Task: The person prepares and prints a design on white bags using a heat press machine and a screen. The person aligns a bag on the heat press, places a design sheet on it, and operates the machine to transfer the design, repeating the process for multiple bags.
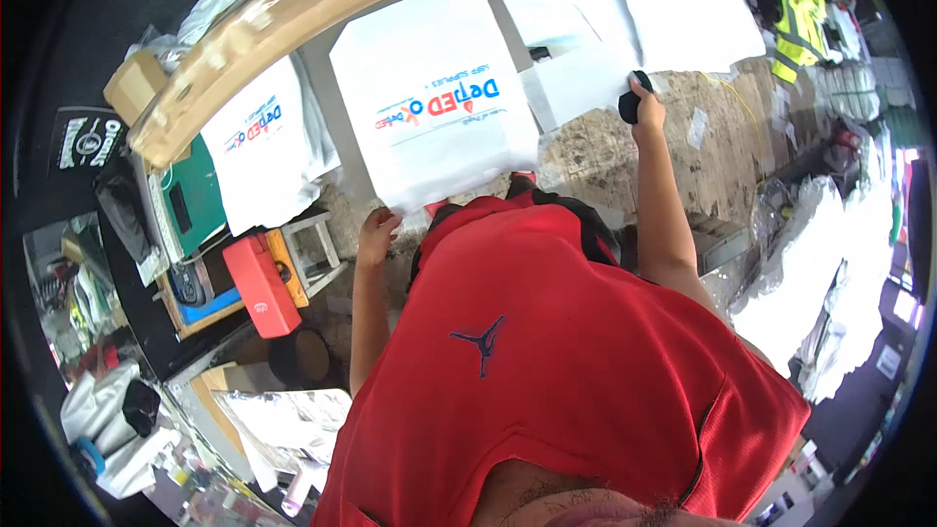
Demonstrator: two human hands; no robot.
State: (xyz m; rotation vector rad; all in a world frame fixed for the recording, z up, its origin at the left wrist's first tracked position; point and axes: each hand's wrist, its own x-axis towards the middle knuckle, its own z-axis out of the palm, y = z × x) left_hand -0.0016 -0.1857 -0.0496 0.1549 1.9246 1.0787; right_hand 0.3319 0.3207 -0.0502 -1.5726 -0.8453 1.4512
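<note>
1. White fabric bag (pixel 434 98), printed in red and blue, lies flat on the worktable (pixel 717 161); the left hand (pixel 376 232) pinches its near edge, fingers closed on the cloth.
2. Right hand (pixel 644 102), beyond the bag's right edge, is clamped around a small black object (pixel 630 100) held just above the table; what the object is cannot be told.
3. Left of the bag lies a second white printed bag (pixel 264 141), partly under a curved wooden frame (pixel 293 15) that arches over the far side of both.
4. Near the bag's left corner stand a small wooden stool (pixel 314 249) and a red box (pixel 262 285).
5. Right of the bag, past the black object, white sheets (pixel 673 0) cover the table's far side; a yellow-green vest (pixel 798 10) lies farther right.
6. Red sleeveless shirt (pixel 547 371) fills the foreground below the bag.
</note>
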